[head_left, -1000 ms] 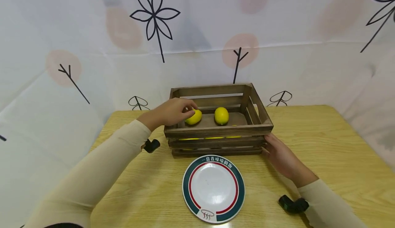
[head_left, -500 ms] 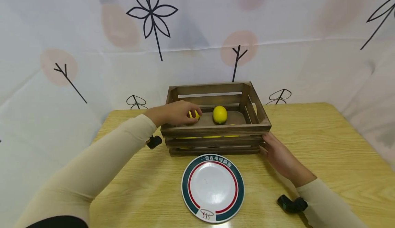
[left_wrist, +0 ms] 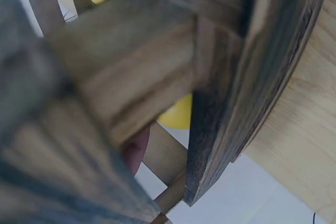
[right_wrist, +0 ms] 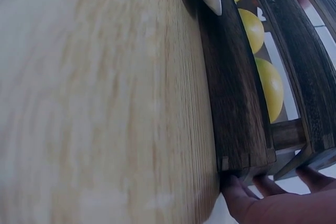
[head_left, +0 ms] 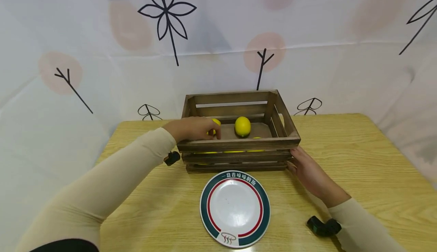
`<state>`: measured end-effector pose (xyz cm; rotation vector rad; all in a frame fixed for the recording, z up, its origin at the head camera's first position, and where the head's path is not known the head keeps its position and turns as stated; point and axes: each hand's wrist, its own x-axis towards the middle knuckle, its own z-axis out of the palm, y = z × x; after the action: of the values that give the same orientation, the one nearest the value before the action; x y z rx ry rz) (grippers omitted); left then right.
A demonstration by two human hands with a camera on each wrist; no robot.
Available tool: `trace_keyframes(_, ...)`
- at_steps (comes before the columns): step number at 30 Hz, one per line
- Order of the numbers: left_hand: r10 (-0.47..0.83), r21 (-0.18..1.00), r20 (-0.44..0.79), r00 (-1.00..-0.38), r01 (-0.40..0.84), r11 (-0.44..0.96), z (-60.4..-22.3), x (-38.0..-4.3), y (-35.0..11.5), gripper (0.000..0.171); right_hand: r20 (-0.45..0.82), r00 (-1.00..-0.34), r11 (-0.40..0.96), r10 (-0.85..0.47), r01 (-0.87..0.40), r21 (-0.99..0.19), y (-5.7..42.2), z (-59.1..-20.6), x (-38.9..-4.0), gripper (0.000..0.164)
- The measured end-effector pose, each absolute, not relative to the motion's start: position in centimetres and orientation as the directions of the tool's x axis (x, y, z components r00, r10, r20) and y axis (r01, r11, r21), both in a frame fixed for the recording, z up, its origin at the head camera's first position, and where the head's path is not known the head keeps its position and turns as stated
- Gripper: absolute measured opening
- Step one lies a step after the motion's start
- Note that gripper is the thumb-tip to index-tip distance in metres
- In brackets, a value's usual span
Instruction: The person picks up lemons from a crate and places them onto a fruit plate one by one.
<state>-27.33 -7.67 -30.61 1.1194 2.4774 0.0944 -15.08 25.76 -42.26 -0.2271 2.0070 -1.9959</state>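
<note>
Currently, left hand (head_left: pixel 194 127) reaches into crate (head_left: pixel 239 144); right hand (head_left: pixel 312 177) contacts crate.
Left-hand fingers bend downward beside the left lemon (head_left: pixel 216 121), in the crate's left part; whether they grip it cannot be told. Right-hand fingers, spread apart, touch the crate's right end at the near corner. The second lemon (head_left: pixel 242 126) lies to the right. The plate (head_left: pixel 235 208) rests on the near side.

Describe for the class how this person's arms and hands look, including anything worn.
Both arms have plain, cream-coloured long sleeves: the left sleeve and the right sleeve. A small black device sits by the left wrist, and a curved black device by the right. The left hand and right hand appear gloveless.
</note>
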Motion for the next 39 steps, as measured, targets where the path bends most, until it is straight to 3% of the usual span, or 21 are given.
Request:
trace_keyframes(7,0.686,0.158,-0.408,-0.603,0.693,0.703,-30.7,-27.3,-7.2,0.023,-0.109,-0.945,0.036,-0.308,0.103,-0.994,26.0,-42.4,-15.0,0.07)
trace_keyframes(12,0.62,0.076,-0.442,-0.648,0.662,0.746,-30.4,-27.0,-6.8,0.016,-0.108,-0.946,0.044,-0.305,0.099,-0.994,26.2,-42.4,-15.0,0.068)
trace_keyframes(15,0.573,0.029,-0.458,-0.68,0.632,0.774,-30.3,-26.7,-6.8,0.02,-0.11,-0.948,0.062,-0.3,0.095,-0.994,26.3,-42.4,-15.0,0.067)
trace_keyframes(20,0.509,0.038,-0.491,-0.707,0.566,0.824,-30.2,-26.5,-7.0,0.026,-0.108,-0.947,0.074,-0.301,0.09,-0.993,26.4,-42.4,-15.0,0.066)
trace_keyframes(25,0.513,0.065,-0.496,-0.701,0.559,0.826,-30.0,-26.2,-7.2,0.017,-0.12,-0.946,0.076,-0.3,0.102,-0.992,26.4,-42.5,-15.1,0.068)
trace_keyframes(28,0.45,0.099,-0.504,-0.738,0.468,0.878,-30.1,-26.1,-7.3,0.017,-0.127,-0.947,0.073,-0.295,0.11,-0.991,26.3,-42.4,-15.1,0.069)
trace_keyframes(32,0.326,0.122,-0.512,-0.795,0.308,0.944,-30.1,-25.8,-7.5,0.034,-0.128,-0.948,0.064,-0.291,0.114,-0.991,26.2,-42.4,-15.1,0.071)
trace_keyframes(39,0.205,0.127,-0.502,-0.84,0.163,0.978,-29.9,-25.1,-7.8,0.047,-0.133,-0.952,0.075,-0.275,0.117,-0.99,25.9,-42.2,-15.1,0.071)
